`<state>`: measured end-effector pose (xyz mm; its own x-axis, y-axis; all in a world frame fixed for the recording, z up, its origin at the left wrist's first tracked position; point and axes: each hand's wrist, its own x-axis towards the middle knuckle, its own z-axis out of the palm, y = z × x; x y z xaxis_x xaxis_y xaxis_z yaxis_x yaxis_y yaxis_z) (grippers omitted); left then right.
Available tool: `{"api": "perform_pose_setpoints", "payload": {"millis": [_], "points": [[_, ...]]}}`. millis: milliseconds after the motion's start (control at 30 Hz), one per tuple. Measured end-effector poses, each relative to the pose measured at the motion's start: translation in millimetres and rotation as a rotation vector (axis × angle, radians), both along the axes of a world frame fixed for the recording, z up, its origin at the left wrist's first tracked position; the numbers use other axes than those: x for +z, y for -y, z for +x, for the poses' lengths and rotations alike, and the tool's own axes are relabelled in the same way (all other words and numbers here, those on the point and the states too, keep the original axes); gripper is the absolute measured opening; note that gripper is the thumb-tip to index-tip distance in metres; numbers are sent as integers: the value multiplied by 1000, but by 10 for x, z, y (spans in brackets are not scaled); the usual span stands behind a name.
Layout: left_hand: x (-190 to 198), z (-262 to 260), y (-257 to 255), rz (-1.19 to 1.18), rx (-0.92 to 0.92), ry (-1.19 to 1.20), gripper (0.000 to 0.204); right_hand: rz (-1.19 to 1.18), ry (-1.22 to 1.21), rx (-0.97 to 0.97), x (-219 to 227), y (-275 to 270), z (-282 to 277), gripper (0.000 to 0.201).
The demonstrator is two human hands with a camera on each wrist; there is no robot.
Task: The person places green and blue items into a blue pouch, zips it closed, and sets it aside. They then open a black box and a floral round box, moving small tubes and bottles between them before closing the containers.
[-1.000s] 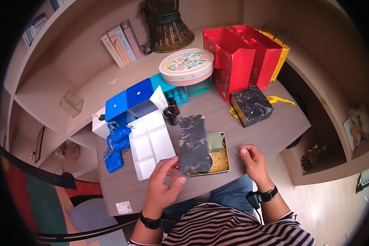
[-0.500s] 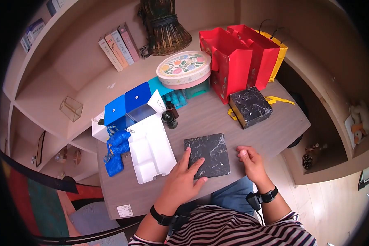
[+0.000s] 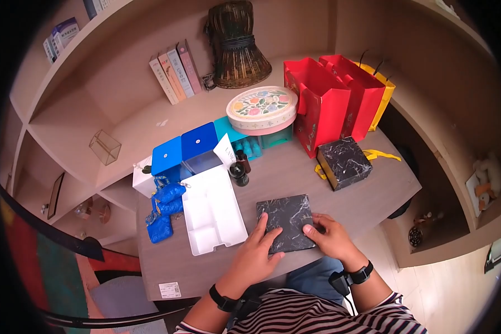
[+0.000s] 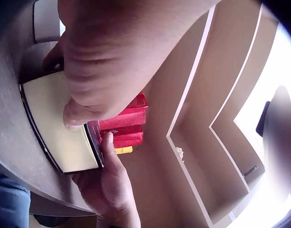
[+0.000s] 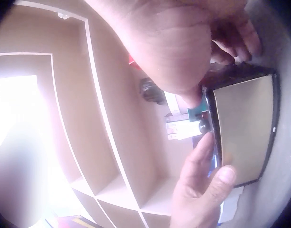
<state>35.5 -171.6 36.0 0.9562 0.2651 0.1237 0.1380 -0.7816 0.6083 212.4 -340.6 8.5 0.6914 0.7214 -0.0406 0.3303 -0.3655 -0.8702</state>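
Observation:
A square black marble-patterned box [image 3: 286,222] lies closed at the table's front, its lid on top. My left hand [image 3: 256,256] rests on the lid's left part with fairly straight fingers, the thumb down at the near edge. At the right edge, my right hand [image 3: 335,240] grips the box, thumb on the lid and fingers along the side. Both wrist views show the box's plain pale near face [image 4: 55,118]. In the right wrist view, the left hand [image 5: 197,194] has its index finger along the lid edge and its thumb near the pale face.
A white divided tray [image 3: 211,211] lies left of the box, beside blue pouches [image 3: 164,214]. Behind stand dark bottles [image 3: 239,172], blue boxes [image 3: 200,142] and a floral oval box [image 3: 261,108]. Another marble box [image 3: 345,162] sits before red bags [image 3: 317,106].
The left hand has brought the lid over from the left and laid it on the open box, covering its contents. The right hand has moved left onto the box's right edge.

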Motion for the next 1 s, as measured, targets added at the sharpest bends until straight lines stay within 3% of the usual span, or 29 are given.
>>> {"api": "perform_pose_setpoints", "payload": {"millis": [67, 100, 233, 267, 367, 467, 567, 600, 667, 800, 933, 1000], "points": [[-1, -34, 11, -60, 7, 18, 58, -9, -446, -27, 181, 21, -15, 65], [4, -57, 29, -107, 1, 28, 57, 138, -527, -74, 76, 19, -26, 64], [82, -199, 46, -321, -69, 12, 51, 195, -593, -151, -86, 130, -26, 57], [63, -245, 27, -324, -68, 15, 51, 191, -590, -149, -72, 163, 1, 57], [-14, -464, -31, -771, -101, 54, 44, 224, -608, -74, -17, 350, 116, 76], [-72, -695, -163, -805, -90, -79, 43, 406, -527, -117, 65, 554, 340, 78], [-258, -829, -240, -957, -47, -158, 42, 717, -645, -443, 496, 491, 474, 63], [-365, -859, -246, -959, -49, -156, 42, 792, -623, -478, 446, 506, 628, 54], [-523, -880, -259, -1181, -7, -146, 42, 856, -487, -540, 379, 452, 859, 46], [-567, -873, -297, -1227, -29, -109, 44, 745, -471, -585, 318, 362, 1018, 41], [-560, -870, -320, -1272, -13, -152, 47, 728, -542, -628, 173, 296, 1036, 58], [-561, -868, -329, -1273, -15, -158, 47, 733, -494, -663, 117, 268, 973, 43]]}}
